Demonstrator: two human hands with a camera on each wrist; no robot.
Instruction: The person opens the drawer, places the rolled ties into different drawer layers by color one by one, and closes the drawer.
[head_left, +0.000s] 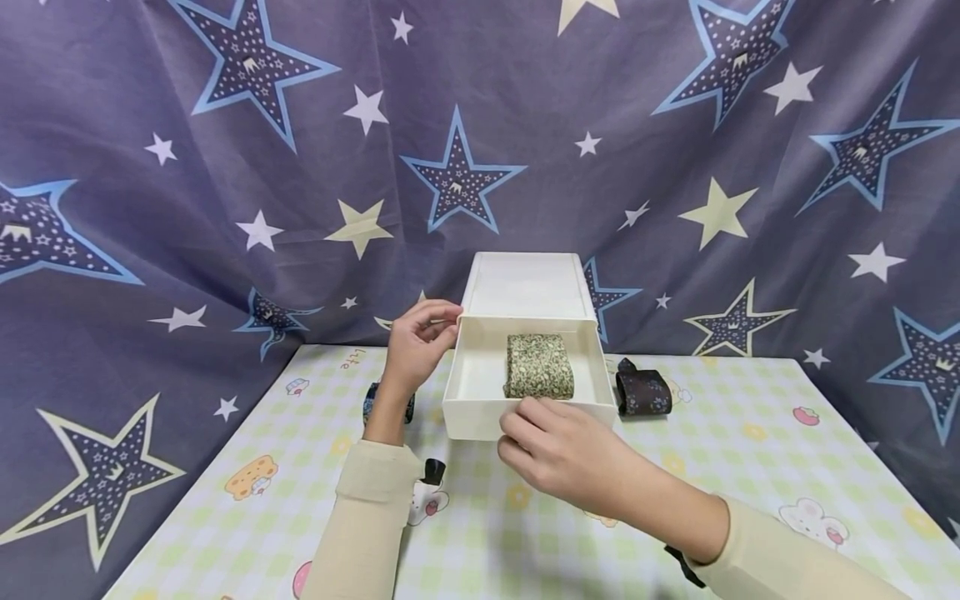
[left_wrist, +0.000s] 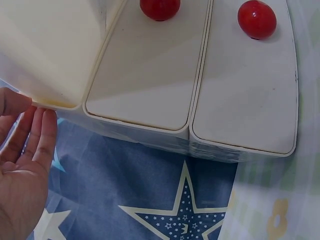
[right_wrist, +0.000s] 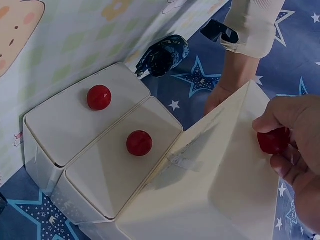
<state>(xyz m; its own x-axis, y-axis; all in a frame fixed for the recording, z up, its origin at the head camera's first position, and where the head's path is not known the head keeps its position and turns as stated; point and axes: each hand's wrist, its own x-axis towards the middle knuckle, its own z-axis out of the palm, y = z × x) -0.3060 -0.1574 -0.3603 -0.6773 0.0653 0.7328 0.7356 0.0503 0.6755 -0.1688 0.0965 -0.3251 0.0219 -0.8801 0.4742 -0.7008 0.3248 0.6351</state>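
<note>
A white drawer unit (head_left: 528, 285) has its top drawer (head_left: 480, 419) pulled out toward me. Inside the drawer lies a folded or rolled strip of green floral fabric (head_left: 540, 367). My right hand (head_left: 562, 450) pinches the red knob (right_wrist: 273, 141) on the drawer's front between thumb and fingers. At the unit's upper left front edge, my left hand (head_left: 423, 346) touches the unit; in the left wrist view its fingers (left_wrist: 47, 132) are fairly straight against the side, with the thumb at the edge. The lower two drawers (left_wrist: 145, 70) are closed, each with a red knob.
On the checked tablecloth (head_left: 247, 533), a dark floral fabric roll (head_left: 643, 393) lies right of the unit. A blue patterned roll (right_wrist: 165, 55) lies to its left, partly behind my left forearm. A star-patterned curtain (head_left: 360, 183) hangs behind the table.
</note>
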